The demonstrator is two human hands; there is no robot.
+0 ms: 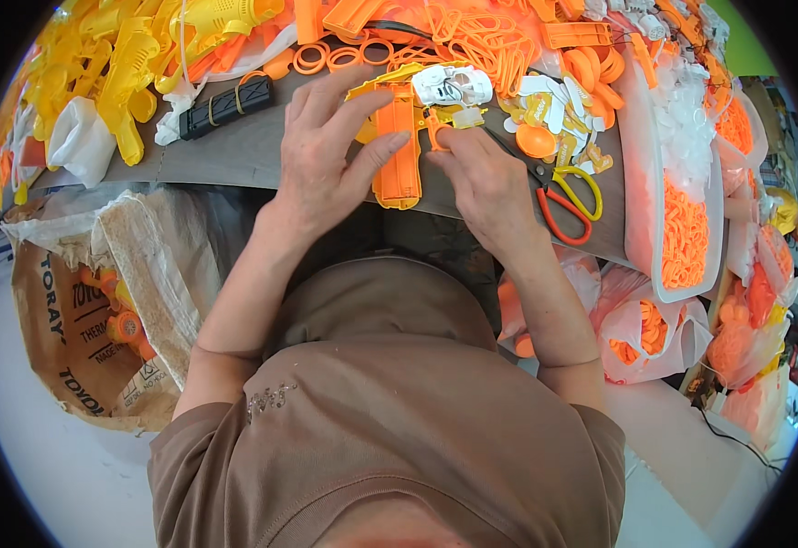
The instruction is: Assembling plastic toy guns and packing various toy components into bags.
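Note:
Across the near edge of the table lies a long orange plastic housing [401, 173], joined at its far end to a yellow plastic shell [390, 78]. My left hand [326, 155] grips the housing from the left, with its thumb laid on top. A small orange plastic piece [434, 128] is pinched between the thumb and fingers of my right hand [486, 178], just right of the housing. Beyond it sits a white plastic mechanism [454, 85] with a dark part in it. Scissors [570, 205] with one red and one yellow handle lie right of my right hand.
Yellow shells [134, 73] heap at the far left, near a black ribbed block [227, 108]. Orange rings [344, 58] and loops [486, 46] cover the back. At right stands a long bin [644, 219] of orange parts. A paper sack [61, 338] stands left of my lap.

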